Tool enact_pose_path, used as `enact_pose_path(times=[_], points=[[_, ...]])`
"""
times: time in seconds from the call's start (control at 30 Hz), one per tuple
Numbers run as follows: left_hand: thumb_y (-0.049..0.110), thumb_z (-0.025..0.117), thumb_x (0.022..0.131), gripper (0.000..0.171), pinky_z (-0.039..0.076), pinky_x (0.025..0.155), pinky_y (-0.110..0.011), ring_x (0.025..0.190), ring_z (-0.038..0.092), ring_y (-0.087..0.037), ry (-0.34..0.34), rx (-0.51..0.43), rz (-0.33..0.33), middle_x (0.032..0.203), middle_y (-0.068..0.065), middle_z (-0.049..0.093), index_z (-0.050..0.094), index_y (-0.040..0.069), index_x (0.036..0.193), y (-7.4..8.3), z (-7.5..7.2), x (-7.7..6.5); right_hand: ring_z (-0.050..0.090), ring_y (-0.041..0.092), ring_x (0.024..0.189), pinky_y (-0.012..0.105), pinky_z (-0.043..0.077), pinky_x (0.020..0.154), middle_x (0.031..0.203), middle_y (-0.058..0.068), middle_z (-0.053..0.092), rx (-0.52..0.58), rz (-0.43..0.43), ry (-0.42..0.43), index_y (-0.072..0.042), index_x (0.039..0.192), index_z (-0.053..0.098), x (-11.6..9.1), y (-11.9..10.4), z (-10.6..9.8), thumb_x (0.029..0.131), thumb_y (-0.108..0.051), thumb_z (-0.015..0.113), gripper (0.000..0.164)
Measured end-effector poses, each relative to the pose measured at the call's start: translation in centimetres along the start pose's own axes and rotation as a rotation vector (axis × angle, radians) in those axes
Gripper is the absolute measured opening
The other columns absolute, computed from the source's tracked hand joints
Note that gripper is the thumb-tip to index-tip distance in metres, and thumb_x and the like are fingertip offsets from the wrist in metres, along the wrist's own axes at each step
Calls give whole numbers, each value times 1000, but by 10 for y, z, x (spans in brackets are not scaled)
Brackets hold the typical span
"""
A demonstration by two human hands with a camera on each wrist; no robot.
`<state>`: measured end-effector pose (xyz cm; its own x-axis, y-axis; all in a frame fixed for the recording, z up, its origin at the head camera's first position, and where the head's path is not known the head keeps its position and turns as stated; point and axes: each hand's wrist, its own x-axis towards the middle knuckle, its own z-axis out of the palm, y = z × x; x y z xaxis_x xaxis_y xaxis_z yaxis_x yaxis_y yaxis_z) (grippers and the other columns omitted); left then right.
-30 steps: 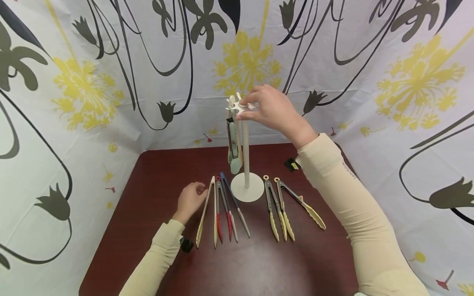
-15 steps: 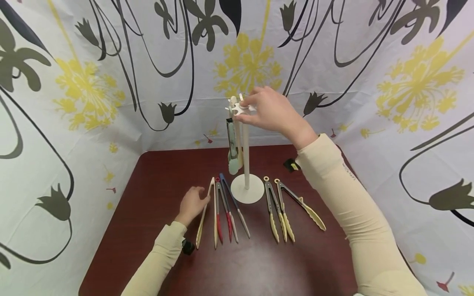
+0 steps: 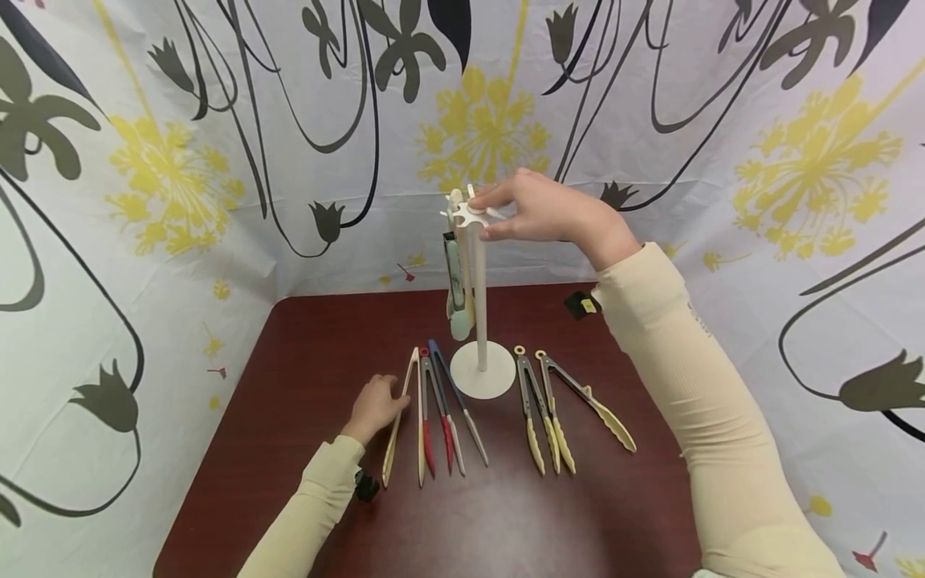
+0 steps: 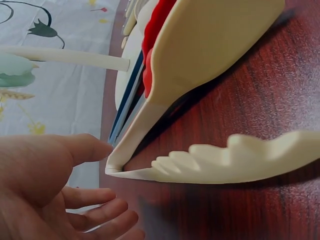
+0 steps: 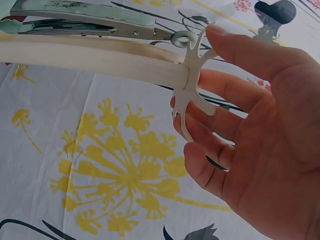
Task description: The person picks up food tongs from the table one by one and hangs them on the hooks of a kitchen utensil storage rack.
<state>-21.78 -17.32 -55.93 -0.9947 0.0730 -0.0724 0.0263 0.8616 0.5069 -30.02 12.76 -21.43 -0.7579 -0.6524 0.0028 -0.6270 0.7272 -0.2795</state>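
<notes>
In the head view my right hand (image 3: 552, 210) holds the hooked top (image 3: 471, 213) of an upright white stand (image 3: 481, 313). The right wrist view shows its thumb and fingers around the prongs. From the hooks hang pale green tongs (image 3: 455, 277) and a cream utensil partly hidden behind them. My left hand (image 3: 376, 409) is by spread cream tongs (image 3: 421, 433) lying on the table. In the left wrist view its thumb (image 4: 92, 149) reaches the tongs' joined end, while its other fingers are loosely bent and hold nothing.
Red-tipped tongs (image 3: 428, 449) and blue-handled tongs (image 3: 444, 372) lie left of the stand's round base (image 3: 499, 381). Two yellow-tipped tongs (image 3: 532, 445) lie to its right, the farther pair (image 3: 614, 421) spread wide. Patterned cloth (image 3: 325, 265) surrounds the dark red table (image 3: 303, 337).
My left hand has shifted slightly, bringing its thumb to the cream tongs' upper end. The right wrist has swung a little to the right, with its fingers still at the stand's top.
</notes>
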Motion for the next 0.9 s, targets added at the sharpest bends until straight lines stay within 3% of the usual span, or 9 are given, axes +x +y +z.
enact_pose_path(times=[0.37, 0.6, 0.9], points=[[23, 72, 89, 51, 55, 84, -49, 101, 65, -33, -15, -55, -15, 117, -22, 65, 59, -4, 130, -6, 7, 3, 52, 27, 136, 44, 2, 129, 147, 2, 55, 16, 8, 54, -16, 140, 58, -4, 2, 4, 92, -44, 67, 56], [21, 72, 89, 47, 57, 79, -46, 98, 68, -31, -4, -65, -20, 110, -18, 70, 60, -3, 128, -7, 11, 6, 49, 25, 138, 42, 5, 129, 143, 3, 59, 12, 14, 109, -17, 138, 60, -4, 1, 9, 89, -47, 69, 59], [16, 72, 87, 39, 50, 61, -32, 73, 64, -17, 37, -76, -37, 91, -8, 72, 66, 0, 122, -9, 18, 7, 49, 25, 134, 41, 8, 129, 137, 5, 62, 12, 24, 153, -19, 137, 61, -3, 0, 14, 87, -48, 71, 59]])
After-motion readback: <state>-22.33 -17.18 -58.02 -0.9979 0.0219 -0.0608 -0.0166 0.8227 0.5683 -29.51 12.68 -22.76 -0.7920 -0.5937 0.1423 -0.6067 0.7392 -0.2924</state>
